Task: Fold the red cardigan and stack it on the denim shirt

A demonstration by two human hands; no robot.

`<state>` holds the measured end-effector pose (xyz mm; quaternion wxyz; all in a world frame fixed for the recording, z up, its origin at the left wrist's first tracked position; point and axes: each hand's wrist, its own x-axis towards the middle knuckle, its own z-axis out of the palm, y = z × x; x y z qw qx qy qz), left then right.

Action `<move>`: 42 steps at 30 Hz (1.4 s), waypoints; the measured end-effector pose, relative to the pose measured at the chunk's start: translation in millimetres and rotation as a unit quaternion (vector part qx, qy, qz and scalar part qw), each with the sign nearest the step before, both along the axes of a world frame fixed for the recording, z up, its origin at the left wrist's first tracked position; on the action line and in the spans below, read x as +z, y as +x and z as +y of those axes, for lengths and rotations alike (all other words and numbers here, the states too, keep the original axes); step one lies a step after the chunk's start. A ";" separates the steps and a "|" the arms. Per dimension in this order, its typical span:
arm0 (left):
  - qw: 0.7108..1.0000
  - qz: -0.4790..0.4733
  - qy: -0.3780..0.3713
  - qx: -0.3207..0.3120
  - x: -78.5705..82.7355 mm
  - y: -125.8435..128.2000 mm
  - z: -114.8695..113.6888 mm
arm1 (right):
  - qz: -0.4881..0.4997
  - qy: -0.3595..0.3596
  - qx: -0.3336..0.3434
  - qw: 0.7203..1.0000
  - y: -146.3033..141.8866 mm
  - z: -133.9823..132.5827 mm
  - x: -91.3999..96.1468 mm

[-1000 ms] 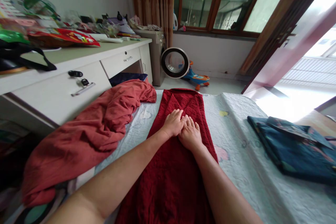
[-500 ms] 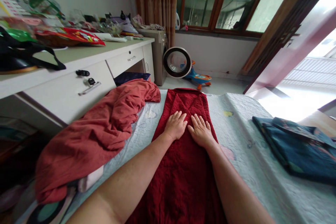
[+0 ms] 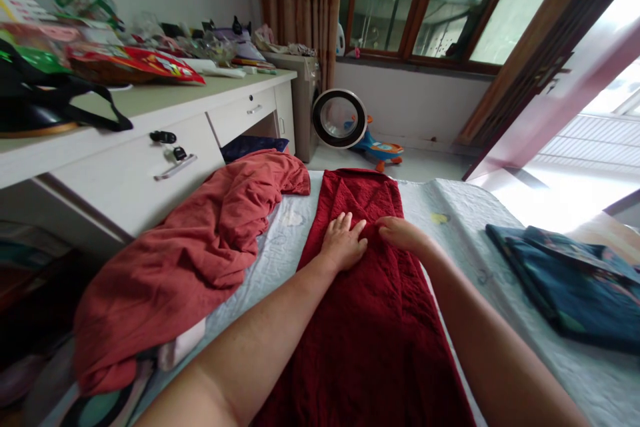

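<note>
A dark red garment [image 3: 365, 320] lies folded lengthwise on the bed, with crossing creases near its far end. My left hand [image 3: 345, 243] rests on it, palm down and fingers spread. At the garment's right half, my right hand [image 3: 403, 235] has its fingers drawn together and pointing left, pinching the fabric; the fingertips are partly hidden. To the left lies a crumpled coral-red garment [image 3: 200, 247]. On the right is a folded dark blue garment [image 3: 575, 280].
A pale quilted cover [image 3: 450, 260] lies under the clothes. Left stands a white desk [image 3: 190, 123] crowded with bags and small items. Beyond the bed are a washing machine with its round door [image 3: 340, 119] swung out and a blue ride-on toy [image 3: 377, 147].
My right hand has gone from lying flat with spread fingers to a pinch on the fabric, its wrist turned outward. My left hand stays flat on the garment.
</note>
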<state>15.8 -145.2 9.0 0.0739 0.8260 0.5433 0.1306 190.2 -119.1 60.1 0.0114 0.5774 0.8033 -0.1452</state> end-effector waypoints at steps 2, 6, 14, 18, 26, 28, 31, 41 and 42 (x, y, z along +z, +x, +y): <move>1.000 -0.003 0.012 0.006 -0.7 0.6 -0.4 | 0.038 0.057 -0.033 0.997 -3.6 13.7 2.7; 1.000 0.008 0.002 0.022 -1.7 2.5 0.8 | 0.123 0.141 -0.003 0.982 -18.2 24.6 -18.7; 0.999 0.025 0.009 0.030 -2.0 3.1 0.9 | 0.060 0.098 0.006 0.993 -17.9 19.7 -51.2; 0.999 0.028 0.007 0.036 -1.6 3.8 -0.1 | 0.038 0.094 -0.019 0.995 -15.1 21.2 -48.1; 0.999 0.029 0.001 0.035 -0.9 3.8 0.2 | 0.034 0.103 -0.081 0.991 -0.2 26.2 -50.3; 0.999 0.029 -0.001 0.033 -1.1 3.4 0.4 | 0.034 0.100 -0.107 0.989 2.3 26.6 -50.9; 0.999 0.026 -0.006 0.031 -1.3 2.9 0.8 | 0.043 0.096 -0.118 0.987 4.0 27.0 -51.9; 0.999 0.017 -0.010 0.028 -0.8 2.7 0.3 | 0.069 0.139 -0.080 0.985 10.3 28.3 -51.0; 0.999 0.018 -0.010 0.027 -0.9 2.7 0.3 | 0.057 0.127 -0.080 0.987 10.8 28.3 -51.1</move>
